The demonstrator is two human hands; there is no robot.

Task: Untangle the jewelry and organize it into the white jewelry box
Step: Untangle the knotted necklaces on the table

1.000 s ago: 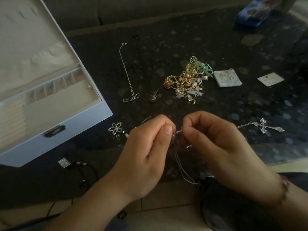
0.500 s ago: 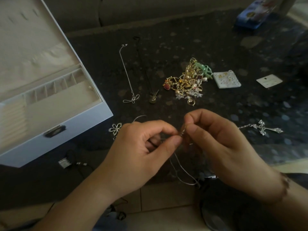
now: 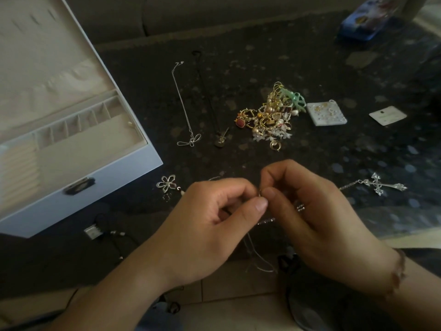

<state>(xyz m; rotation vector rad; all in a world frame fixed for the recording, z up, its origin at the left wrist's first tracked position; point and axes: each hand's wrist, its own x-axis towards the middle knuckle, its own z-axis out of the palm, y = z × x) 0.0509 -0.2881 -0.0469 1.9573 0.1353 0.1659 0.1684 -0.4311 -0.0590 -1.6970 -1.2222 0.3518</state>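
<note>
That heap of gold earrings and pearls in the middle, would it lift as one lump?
Probably partly: the heap looks hooked together, so lifting one piece may drag its neighbours. Loose bits would likely drop off. The white petal pieces look delicate.

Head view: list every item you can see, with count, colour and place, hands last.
white jewelry box: one, white with cream lining, open, far left.
bow-pendant chain: one, silver, laid out right of the box.
dark cord necklace: one, black, beside that chain.
tangled pile: one, gold, pearl, green, centre.
earring card: one, white, right of pile.
blank card: one, white, far right.
cross pendant: one, silver, right.
flower pendant: one, silver, below the box corner.
thin chain: one, silver, hanging from the fingers.
left hand: pinching the chain.
right hand: pinching the chain.
</note>
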